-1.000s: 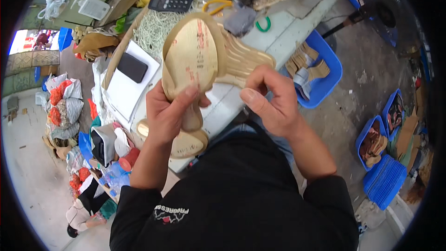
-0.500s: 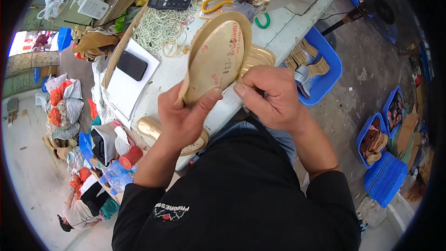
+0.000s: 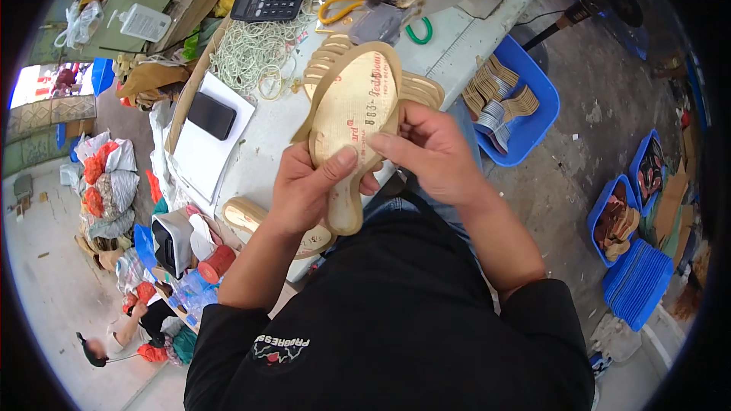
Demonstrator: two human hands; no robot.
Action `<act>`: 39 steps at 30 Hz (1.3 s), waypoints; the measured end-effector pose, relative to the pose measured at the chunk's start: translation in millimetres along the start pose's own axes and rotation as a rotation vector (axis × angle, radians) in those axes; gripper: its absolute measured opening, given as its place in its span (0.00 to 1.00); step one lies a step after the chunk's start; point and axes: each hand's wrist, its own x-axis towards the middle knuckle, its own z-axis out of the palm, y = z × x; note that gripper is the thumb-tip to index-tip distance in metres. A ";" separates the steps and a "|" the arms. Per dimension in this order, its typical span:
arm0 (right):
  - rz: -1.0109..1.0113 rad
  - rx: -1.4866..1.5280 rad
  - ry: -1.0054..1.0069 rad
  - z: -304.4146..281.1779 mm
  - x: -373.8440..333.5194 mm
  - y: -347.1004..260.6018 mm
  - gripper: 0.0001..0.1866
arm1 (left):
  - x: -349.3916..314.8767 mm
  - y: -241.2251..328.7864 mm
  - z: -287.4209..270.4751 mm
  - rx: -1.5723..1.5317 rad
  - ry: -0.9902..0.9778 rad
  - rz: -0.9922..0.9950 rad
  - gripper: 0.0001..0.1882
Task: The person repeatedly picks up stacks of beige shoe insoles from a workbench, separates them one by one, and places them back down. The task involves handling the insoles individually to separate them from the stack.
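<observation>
A beige shoe insole (image 3: 344,103) with red and black print is held up in front of me. A tan edging strip (image 3: 304,123) runs round its broad end, and the strip's left end stands away from the side. My left hand (image 3: 308,183) grips the insole's narrower half, thumb on the printed face. On the other side my right hand (image 3: 428,154) is closed on the insole's right edge with the thumb on top; its fingertips are partly hidden. Stacked insoles (image 3: 422,91) lie behind on the table, and more insoles (image 3: 247,215) lie beside my left forearm.
On the white table (image 3: 263,125) are a phone (image 3: 212,116) on paper, pale rubber bands (image 3: 247,53), a calculator (image 3: 268,0) and yellow-handled scissors (image 3: 335,9). A blue bin (image 3: 533,118) of insoles stands at the right. Further left, a person (image 3: 122,331) is near bagged goods.
The insole has turned and tilted, so its narrow end now shows below my left hand. My right hand has shifted slightly left and its thumb has moved onto the printed face.
</observation>
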 end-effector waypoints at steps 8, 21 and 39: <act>0.230 0.076 0.093 -22.9 19.7 -11.4 0.13 | 4.6 22.3 -18.2 0.204 -0.081 -0.174 0.18; 0.765 -0.123 -0.159 -44.5 26.2 -9.6 0.24 | 24.1 61.2 -36.6 1.222 -0.348 0.353 0.18; 0.314 -0.418 -0.263 -53.0 13.4 3.5 0.15 | 49.4 68.7 -51.6 1.120 -0.233 0.166 0.19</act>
